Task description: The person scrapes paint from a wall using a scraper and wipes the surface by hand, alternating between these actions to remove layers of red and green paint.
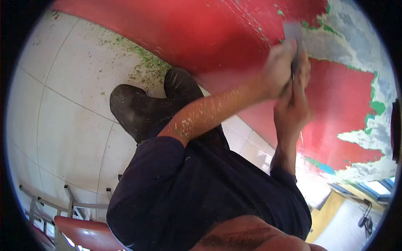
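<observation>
A scraper (pixel 292 32) with a flat grey blade and a dark handle is pressed near the red painted wall (pixel 331 88). My left hand (pixel 278 67) is closed around it just below the blade, slightly blurred by motion. Lower down, my right hand (pixel 293 111) is wrapped around the handle, its fingers partly hidden. Beside the blade, the red paint ends in a ragged edge with green paint (pixel 377 108) showing, then bare grey-white plaster (pixel 356 31). Paint flecks cling to my left forearm.
Green paint flakes (pixel 150 60) lie on the tiled floor (pixel 71 113) along the wall's foot, near my knees (pixel 140 106). A brownish-red chair (pixel 86 232) and metal legs (pixel 69 198) stand at lower left. At lower right, a black cable (pixel 365 215) is visible.
</observation>
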{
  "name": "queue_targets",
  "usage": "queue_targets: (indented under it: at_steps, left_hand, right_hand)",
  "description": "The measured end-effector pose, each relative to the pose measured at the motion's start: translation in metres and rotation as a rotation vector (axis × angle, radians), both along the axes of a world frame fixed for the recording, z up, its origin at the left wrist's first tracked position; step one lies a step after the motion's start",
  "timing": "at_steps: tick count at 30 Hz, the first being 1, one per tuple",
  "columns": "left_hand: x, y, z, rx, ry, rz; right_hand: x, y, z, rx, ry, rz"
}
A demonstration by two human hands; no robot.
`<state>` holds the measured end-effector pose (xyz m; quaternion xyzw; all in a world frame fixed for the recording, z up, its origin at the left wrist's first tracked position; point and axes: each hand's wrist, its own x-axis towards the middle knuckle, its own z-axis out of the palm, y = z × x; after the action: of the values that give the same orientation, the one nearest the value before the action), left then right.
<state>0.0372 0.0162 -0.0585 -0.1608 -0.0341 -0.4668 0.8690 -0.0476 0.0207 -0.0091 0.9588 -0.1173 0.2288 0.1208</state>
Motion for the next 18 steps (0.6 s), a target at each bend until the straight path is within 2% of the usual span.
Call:
queue_targets:
  at_steps: [1,2,4,7,9,11,13,14,17,18]
  left_hand:
    - [-0.008,-0.001,-0.003,0.024,-0.028,-0.03]
    - [-0.011,0.002,0.0,-0.055,0.002,-0.118]
    - [-0.011,-0.003,0.0,-0.066,0.037,-0.094]
    - [-0.025,-0.007,-0.003,-0.033,-0.005,-0.097]
    - [-0.012,-0.008,-0.006,0.035,-0.098,0.0]
    - [-0.009,-0.012,-0.003,0.12,-0.175,0.106]
    - [-0.001,-0.008,-0.002,0.078,-0.144,0.15]
    - [0.005,-0.003,-0.002,0.067,-0.126,0.192]
    - [-0.017,0.002,-0.004,0.112,-0.092,-0.043]
    - [-0.017,-0.003,-0.001,0.09,-0.055,-0.049]
  right_hand:
    - [-0.005,0.002,0.001,0.04,-0.012,-0.025]
    - [-0.006,0.005,0.003,0.077,-0.024,-0.046]
    - [-0.009,0.015,0.011,0.156,0.019,-0.193]
    - [-0.024,-0.006,-0.006,0.092,0.033,-0.187]
    - [-0.016,-0.008,-0.005,0.061,-0.066,-0.026]
    - [-0.012,-0.006,-0.003,0.071,-0.059,-0.009]
    - [0.001,-0.009,-0.002,0.112,0.018,-0.114]
    - [-0.004,-0.01,-0.009,0.046,-0.046,-0.051]
    - [-0.02,-0.012,-0.01,0.108,-0.07,0.012]
    - [-0.019,-0.009,-0.007,0.169,-0.038,-0.055]
